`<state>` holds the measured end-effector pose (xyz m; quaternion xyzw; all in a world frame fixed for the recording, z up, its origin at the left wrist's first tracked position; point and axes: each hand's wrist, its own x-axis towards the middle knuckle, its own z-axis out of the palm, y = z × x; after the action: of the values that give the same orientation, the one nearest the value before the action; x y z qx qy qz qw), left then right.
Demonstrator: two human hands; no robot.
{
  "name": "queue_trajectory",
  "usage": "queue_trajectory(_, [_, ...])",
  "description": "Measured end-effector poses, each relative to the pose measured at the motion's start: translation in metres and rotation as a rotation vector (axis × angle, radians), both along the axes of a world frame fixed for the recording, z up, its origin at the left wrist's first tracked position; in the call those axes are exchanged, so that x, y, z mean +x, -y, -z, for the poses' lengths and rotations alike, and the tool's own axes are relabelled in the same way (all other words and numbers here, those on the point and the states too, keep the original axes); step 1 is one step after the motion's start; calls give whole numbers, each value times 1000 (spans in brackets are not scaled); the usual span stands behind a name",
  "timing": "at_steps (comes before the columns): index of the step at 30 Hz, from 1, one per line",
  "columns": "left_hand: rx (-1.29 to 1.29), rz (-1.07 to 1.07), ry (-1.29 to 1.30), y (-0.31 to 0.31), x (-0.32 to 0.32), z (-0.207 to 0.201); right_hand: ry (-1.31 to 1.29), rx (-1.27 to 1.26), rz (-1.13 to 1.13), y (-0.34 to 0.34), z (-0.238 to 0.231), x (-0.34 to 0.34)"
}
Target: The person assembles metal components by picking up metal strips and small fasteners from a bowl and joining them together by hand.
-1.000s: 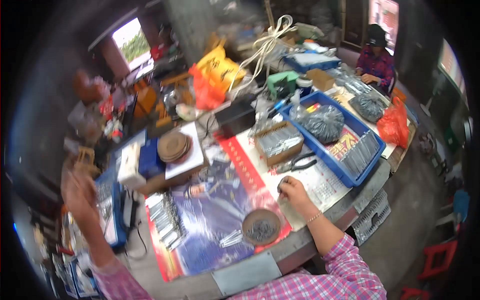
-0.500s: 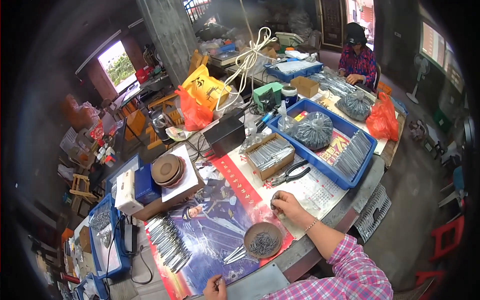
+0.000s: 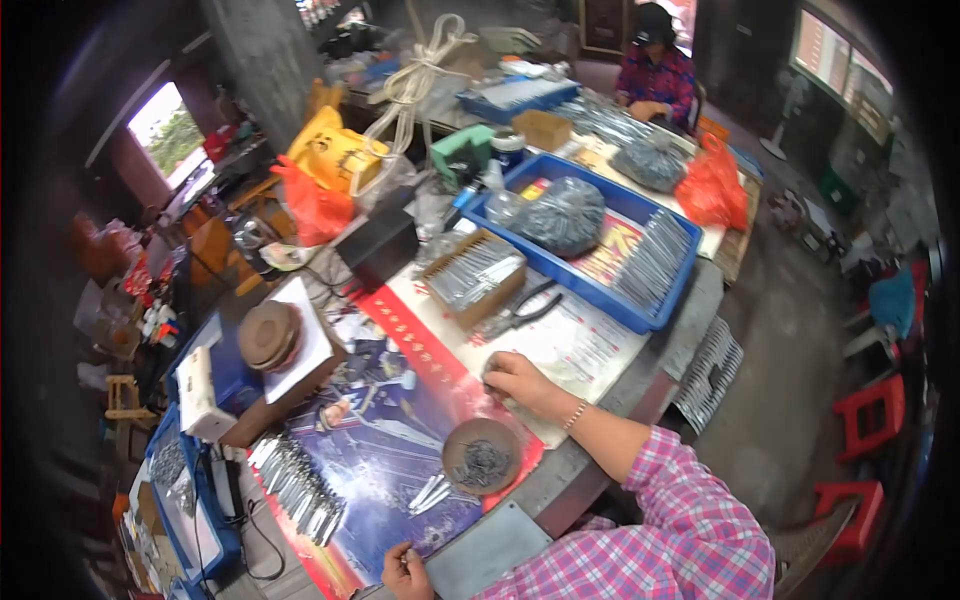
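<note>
My right hand (image 3: pixel 522 384) hovers over the table beyond a round brown bowl (image 3: pixel 508 437), its fingertips pinched together; whatever they hold is too small to name. Small dark metal pieces (image 3: pixel 482 464) lie heaped in the bowl. At the near edge, my left hand (image 3: pixel 407 574) has its thumb and fingers closed, and their contents cannot be made out. Between the hands, a few slim silver rods (image 3: pixel 430 493) rest on a printed poster (image 3: pixel 400 470). A row of similar metal rods (image 3: pixel 297 490) lies farther left. Beside my left hand is a flat grey plate (image 3: pixel 490 552).
Black-handled pliers (image 3: pixel 535 306) lie beside a cardboard box (image 3: pixel 483 312) of rods. Behind them stands a blue tray (image 3: pixel 612 308) with a bagged bundle and more rods. Stacked brown dishes (image 3: pixel 268 335) sit at left. Across the table, another person (image 3: pixel 657 80) sits working.
The whole view has shifted, so the table and its things appear farther left and higher. Both hands keep nearly the same places over the table, fingers still closed.
</note>
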<state>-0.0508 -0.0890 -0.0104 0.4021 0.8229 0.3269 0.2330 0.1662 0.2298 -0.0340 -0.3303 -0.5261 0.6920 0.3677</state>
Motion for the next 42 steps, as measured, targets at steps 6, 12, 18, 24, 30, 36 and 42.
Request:
queue_trajectory(6, [380,-14,353,16,-15,35,-19,-33,-6,12,-9,0])
queue_trajectory(12, [265,199,380,-14,11,-38,-73,-161,-11,52,-57,2])
queue_trajectory(18, [342,253,718,-39,27,-66,-125,-175,-346,119,-98,-23])
queue_trajectory(24, [437,267,863,-33,40,-61,-170,-227,-427,151,-97,-38])
queue_trajectory(30, [473,287,836,-27,43,-64,-159,-243,-449,158,-97,-36])
queue_trajectory(36, [386,308,879,-27,42,-65,-145,-254,-440,155,-97,-34])
queue_trajectory(42, [394,296,878,-30,41,-65,-168,-332,-432,155,-97,-39])
